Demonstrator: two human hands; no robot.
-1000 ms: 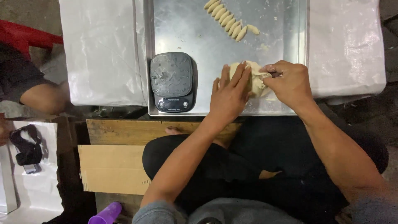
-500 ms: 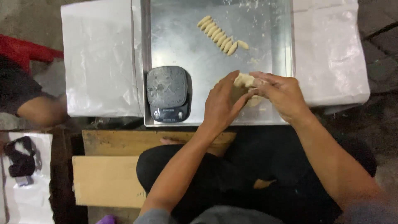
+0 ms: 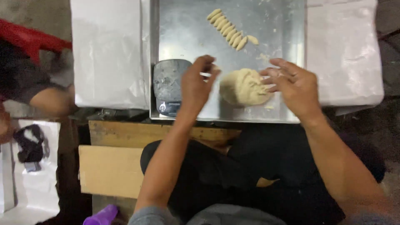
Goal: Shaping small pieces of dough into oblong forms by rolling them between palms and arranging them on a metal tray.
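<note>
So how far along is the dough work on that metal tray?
Done: a row of small shaped dough pieces lies at the far side of the metal tray. In hand: the left hand hovers by the scale, with what looks like a small bit at its fingertips, and the right hand touches the big dough lump. Left: that lump is mostly uncut.

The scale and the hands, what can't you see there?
- Scale, head view: display too dark and blurred to tell; its right edge is behind the left hand.
- Small pale bit at the left fingertips: too blurred to tell.
- Right hand: motion-blurred; whether it touches the dough is unclear.
</note>
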